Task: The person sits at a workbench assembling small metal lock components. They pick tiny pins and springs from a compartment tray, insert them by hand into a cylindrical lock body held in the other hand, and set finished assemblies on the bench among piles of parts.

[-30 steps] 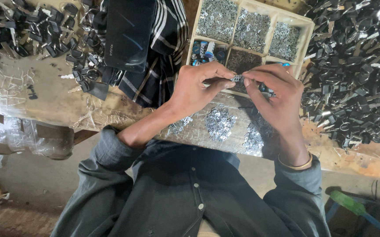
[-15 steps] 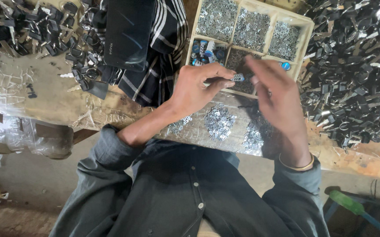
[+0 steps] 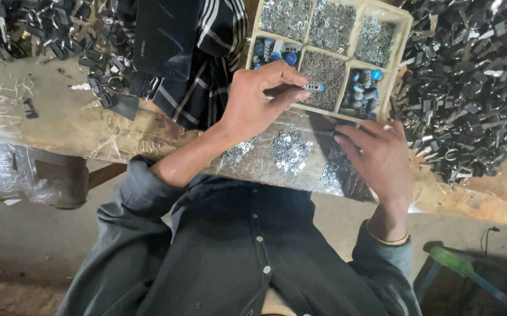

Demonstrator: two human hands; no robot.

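Two hands are seen from above over a bench [image 3: 43, 126] wrapped in clear plastic film. At the far left edge, a heap of dark metal clips [image 3: 25, 26] is spread over the bench top, and a dark striped cloth [image 3: 183, 52] is draped just beside it, reaching down toward the near edge. The left hand [image 3: 259, 102] is raised over the near edge of a cream divided tray [image 3: 403, 35], with its fingers closed in a pinch on a small metal part with a blue end [image 3: 314, 86], which is held above the tray's middle near compartment. Small bright metal pieces are held in the tray's far compartments, fine dark pins [image 3: 324, 73] fill the middle near one, and blue-capped pieces [image 3: 362, 88] are gathered in the compartments to either side. In front of the tray, three small piles of silvery staples [image 3: 288, 152] are laid on the film, well below the left hand. The right hand [image 3: 379, 161] is lowered at the tray's near right corner, fingers loosely curled and fingertips resting on the film by the rightmost pile; whether anything is gripped cannot be told. A thin bangle [image 3: 387, 239] is worn at that wrist. At the far right, a large mound of dark metal buckles [image 3: 470, 88] is piled against the tray.
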